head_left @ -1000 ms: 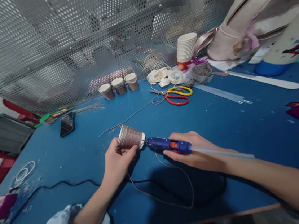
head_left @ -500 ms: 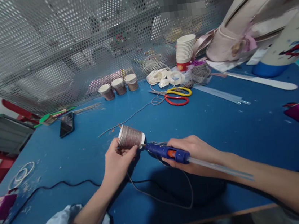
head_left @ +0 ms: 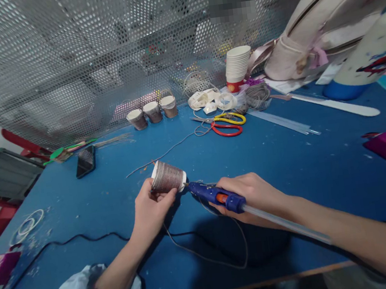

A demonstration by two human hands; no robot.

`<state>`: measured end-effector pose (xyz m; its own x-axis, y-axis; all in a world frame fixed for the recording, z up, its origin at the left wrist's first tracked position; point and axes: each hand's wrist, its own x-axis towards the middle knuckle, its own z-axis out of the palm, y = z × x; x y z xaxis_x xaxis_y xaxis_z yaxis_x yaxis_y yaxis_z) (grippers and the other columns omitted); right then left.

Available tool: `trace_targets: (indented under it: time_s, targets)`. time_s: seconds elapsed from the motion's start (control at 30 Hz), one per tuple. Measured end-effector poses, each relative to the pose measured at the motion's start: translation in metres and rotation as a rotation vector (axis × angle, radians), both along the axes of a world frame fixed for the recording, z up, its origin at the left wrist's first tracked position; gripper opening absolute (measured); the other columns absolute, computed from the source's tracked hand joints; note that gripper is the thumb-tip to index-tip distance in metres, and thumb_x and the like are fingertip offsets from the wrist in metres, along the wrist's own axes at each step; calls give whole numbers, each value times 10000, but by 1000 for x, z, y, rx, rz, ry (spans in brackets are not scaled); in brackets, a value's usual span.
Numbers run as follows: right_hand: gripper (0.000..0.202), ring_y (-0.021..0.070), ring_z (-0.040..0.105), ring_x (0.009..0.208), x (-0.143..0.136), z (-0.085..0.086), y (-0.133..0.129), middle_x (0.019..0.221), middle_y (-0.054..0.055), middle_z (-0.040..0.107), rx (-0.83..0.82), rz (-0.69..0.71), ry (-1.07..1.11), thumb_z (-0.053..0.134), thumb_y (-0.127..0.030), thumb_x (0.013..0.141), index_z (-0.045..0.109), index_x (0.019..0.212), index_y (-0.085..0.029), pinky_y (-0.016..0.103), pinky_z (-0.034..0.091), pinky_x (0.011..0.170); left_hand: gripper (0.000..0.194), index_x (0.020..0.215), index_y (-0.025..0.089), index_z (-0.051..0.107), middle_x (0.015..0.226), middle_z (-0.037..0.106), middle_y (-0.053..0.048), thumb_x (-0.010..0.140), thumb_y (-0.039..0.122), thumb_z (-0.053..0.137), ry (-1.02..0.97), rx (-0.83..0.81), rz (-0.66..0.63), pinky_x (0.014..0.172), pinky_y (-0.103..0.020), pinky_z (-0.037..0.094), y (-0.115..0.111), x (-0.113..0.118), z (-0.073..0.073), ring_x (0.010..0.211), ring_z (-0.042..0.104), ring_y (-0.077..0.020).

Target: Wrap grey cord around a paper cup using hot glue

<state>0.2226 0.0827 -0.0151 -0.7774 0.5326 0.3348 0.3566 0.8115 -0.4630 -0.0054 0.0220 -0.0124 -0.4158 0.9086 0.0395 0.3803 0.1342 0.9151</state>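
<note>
The left hand (head_left: 153, 206) is curled around a small cup (head_left: 168, 178) with string wound all round it. The thumb is in front, but most of the other fingers are hidden behind the cup. The cup is tipped on its side above the blue table (head_left: 271, 153), with its white end toward the right hand (head_left: 250, 196). I can't tell if the cup's underside touches the table.

The right hand is closed around a blue glue gun (head_left: 206, 194). The hand covers the gun's handle, so I can't see the trigger. The gun's tip is right by the white end of the cup, but it is too small to tell if they touch. A long, see-through glue stick (head_left: 287, 223) pokes out of the back, over the arm.

A thin string (head_left: 246, 248) makes a loop below the hands, and part of it goes dim in the shadow. A black cord (head_left: 84, 235) runs behind the left arm.

Farther off are scissors (head_left: 228, 125) and three more cups (head_left: 152, 113). The bag (head_left: 307, 41) and bottle (head_left: 355, 73) are cut off by the picture's edge. Things behind the metal mesh (head_left: 75, 74) are blurry.
</note>
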Motion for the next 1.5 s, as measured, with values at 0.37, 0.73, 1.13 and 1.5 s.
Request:
trace_targets:
  time_s: [0.37, 0.73, 1.13, 1.5]
  targets:
    - [142, 142, 599, 532, 1, 1, 1, 667, 33, 661, 2, -18, -24, 521, -301, 838, 559, 838, -164, 230, 358, 496, 261, 827, 176, 530, 618, 595, 36, 669, 304, 694, 44, -7, -8, 531, -230, 434, -1, 0, -1, 533, 568, -120]
    - [182, 148, 585, 514, 1, 13, -2, 643, 32, 655, -105, -113, -10, 521, -343, 839, 569, 783, -176, 242, 364, 495, 263, 808, 171, 522, 589, 576, 45, 641, 277, 694, -4, 0, -27, 520, -228, 418, -1, 2, 3, 509, 541, -109]
    - [139, 142, 590, 529, 1, 8, -3, 666, 32, 653, -107, -10, -32, 540, -312, 817, 549, 791, -176, 228, 354, 499, 271, 815, 172, 516, 586, 570, 48, 644, 279, 698, -18, 8, -32, 516, -228, 423, -1, 1, 2, 508, 543, -112]
    - [236, 104, 461, 466, 3, 21, -1, 571, -23, 560, -278, -157, 13, 556, -379, 826, 518, 664, -212, 224, 331, 484, 257, 799, 177, 510, 572, 553, 57, 643, 260, 698, -41, 3, -61, 512, -214, 401, -1, -1, 1, 499, 516, -98]
